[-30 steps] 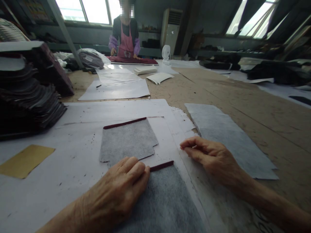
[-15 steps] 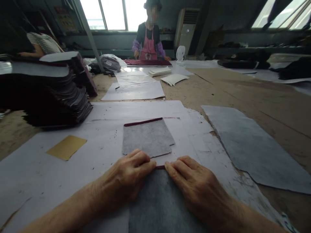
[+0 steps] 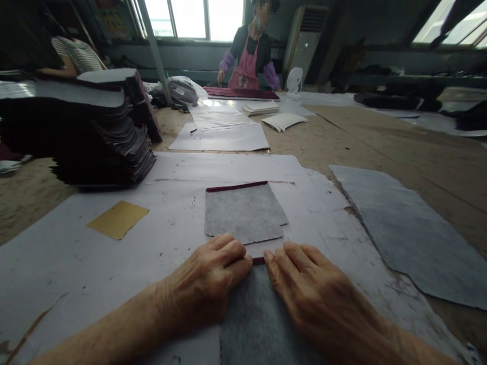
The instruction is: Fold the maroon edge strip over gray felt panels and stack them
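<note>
A grey fabric piece (image 3: pixel 253 314) with a narrow dark red folded edge lies right in front of me. My left hand (image 3: pixel 215 274) has its fingers curled, thumb and fingertips pressing on the left part of that fold. On the fold's right part, my right hand (image 3: pixel 308 279) presses with its fingers close together. A short stretch of red edge shows between the two hands; both palms cover much of the cloth. Just beyond them lies a smaller grey fabric panel (image 3: pixel 243 213) with a red strip along its far edge and a notch at its right.
White paper (image 3: pixel 178 203) covers the table under the work. A yellow card (image 3: pixel 118 219) lies left, before a tall stack of dark fabric pieces (image 3: pixel 102 137). At right rests a large grey fabric piece (image 3: pixel 411 233). Across the table stands a person in a pink apron (image 3: pixel 245 63).
The whole view has shifted, so the table's things sit further right in the picture. Both hands stay at the folded edge, the right fingers lying slightly flatter.
</note>
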Available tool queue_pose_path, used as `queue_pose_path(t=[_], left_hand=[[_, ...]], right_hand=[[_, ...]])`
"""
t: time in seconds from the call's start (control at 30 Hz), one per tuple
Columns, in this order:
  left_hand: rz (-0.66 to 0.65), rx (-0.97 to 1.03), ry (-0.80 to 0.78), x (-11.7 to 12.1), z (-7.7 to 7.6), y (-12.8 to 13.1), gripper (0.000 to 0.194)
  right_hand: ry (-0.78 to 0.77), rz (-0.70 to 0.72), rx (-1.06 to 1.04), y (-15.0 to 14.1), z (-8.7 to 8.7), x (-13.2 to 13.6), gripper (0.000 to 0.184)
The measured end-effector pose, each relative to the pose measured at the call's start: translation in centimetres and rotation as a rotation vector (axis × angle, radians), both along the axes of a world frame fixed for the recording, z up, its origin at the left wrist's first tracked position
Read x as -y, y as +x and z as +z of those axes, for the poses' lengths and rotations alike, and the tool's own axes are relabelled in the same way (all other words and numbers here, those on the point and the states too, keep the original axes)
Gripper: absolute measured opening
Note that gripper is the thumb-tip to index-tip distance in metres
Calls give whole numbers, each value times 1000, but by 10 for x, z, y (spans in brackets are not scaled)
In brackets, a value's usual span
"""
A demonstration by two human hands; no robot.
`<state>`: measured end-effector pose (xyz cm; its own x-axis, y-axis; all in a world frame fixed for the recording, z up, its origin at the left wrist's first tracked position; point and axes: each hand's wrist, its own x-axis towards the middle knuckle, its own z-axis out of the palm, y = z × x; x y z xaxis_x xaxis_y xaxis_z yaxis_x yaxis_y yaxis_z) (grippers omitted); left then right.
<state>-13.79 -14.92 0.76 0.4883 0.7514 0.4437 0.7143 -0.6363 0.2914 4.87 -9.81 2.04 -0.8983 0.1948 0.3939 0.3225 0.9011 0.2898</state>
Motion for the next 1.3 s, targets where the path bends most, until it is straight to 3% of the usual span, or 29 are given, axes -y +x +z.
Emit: queue_pose_path(t=[0.2,0.43,0.73,1.0,1.2,1.3], left_hand=[[-13,4,-23,0,-1,-8,26],[29,112,-68,16,1,-32,32],[31,71,21,17,-4,-32,30],[18,-54,80,18,0,-29,23],[60,-22,58,19,2,-32,29],[149,63,81,30,2,-29,33]], right_hand=[[-260,102,-143,-12,-6,-2,33],[-203,159,-129,-6,-12,-5,33],[-226,140,-97,-12,-7,-4,35],[-172,159,-30,-19,3,-1,38],[-541,251,-202,-28,-10,-8,28],[-598,262,-236,-29,-18,-12,27]])
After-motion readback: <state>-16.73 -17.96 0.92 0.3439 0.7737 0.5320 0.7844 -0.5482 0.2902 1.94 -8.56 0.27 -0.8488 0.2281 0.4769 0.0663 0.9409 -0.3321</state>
